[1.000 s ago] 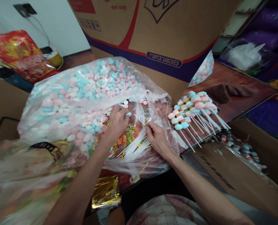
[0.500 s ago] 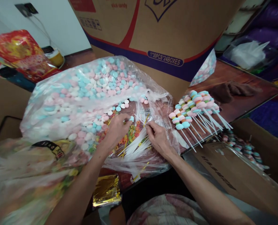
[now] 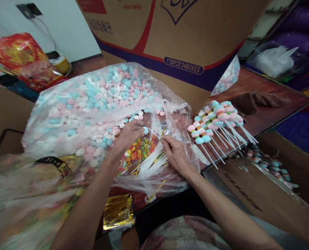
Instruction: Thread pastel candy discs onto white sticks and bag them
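My right hand (image 3: pixel 176 152) pinches a thin white lollipop stick (image 3: pixel 153 132) that slants up to the left. A pale blue marshmallow (image 3: pixel 145 130) sits on the stick's far tip. Just left of it is my left hand (image 3: pixel 130 134), its fingers partly apart over the edge of the marshmallow heap, with nothing seen in them. Beneath my hands, ring-shaped gummies (image 3: pixel 141 149) in orange, yellow, green and red lie beside a bundle of loose white sticks (image 3: pixel 150 163). A big clear bag (image 3: pixel 73 104) spills pink, white and blue marshmallows.
Finished candy skewers (image 3: pixel 216 119) are stacked on the right of the table. A large carton (image 3: pixel 154 38) stands behind, and an open box (image 3: pixel 248 187) with more skewers stands lower right. Gold twist ties (image 3: pixel 119 211) lie at the front edge; a red bag (image 3: pixel 24 59) is back left.
My left hand has drawn back to the left from the stick, exposing the blue marshmallow on its tip. My right hand stays nearly still with the stick.
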Demonstrator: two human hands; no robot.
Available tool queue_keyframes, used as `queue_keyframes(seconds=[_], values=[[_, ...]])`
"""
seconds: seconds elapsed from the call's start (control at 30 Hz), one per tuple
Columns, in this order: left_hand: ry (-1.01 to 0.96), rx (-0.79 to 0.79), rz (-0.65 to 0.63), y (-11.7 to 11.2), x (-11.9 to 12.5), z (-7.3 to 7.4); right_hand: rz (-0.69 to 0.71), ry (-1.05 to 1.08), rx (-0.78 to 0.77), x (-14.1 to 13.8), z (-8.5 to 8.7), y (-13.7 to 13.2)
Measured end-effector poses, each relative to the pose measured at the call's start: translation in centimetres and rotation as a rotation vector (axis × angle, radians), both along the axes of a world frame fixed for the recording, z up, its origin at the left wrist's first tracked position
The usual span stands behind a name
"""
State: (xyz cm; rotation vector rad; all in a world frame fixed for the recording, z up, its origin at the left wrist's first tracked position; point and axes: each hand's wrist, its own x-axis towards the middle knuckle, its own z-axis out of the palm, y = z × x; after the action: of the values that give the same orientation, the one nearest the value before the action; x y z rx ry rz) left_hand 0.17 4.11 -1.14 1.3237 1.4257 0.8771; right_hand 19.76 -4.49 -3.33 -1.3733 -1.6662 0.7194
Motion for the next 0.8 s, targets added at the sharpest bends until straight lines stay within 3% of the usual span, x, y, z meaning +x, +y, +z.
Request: queue_keyframes(seconds=[0.2, 0.33, 0.5, 0.7, 0.8], values=[[0.292, 0.045, -0.155, 0.8, -0.4, -0.8, -0.004, -0.007, 0.015, 0.0, 0.0, 0.0], [0.466, 0.108, -0.269, 0.9, -0.7, -0.2, 0.004, -0.011, 0.023, -0.1, -0.1, 0.0], [0.549, 0.166, -0.337, 0.3, -0.3, 0.7, 0.003, -0.025, 0.033, -0.1, -0.1, 0.0], [0.683, 0.288, -0.316, -0.8, 0.6, 0.7, 0.006, -0.013, 0.016, -0.1, 0.1, 0.0], [0.624, 0.291, -0.25, -1.2, 0.7, 0.2, 0.001, -0.014, 0.01, -0.1, 0.2, -0.1]])
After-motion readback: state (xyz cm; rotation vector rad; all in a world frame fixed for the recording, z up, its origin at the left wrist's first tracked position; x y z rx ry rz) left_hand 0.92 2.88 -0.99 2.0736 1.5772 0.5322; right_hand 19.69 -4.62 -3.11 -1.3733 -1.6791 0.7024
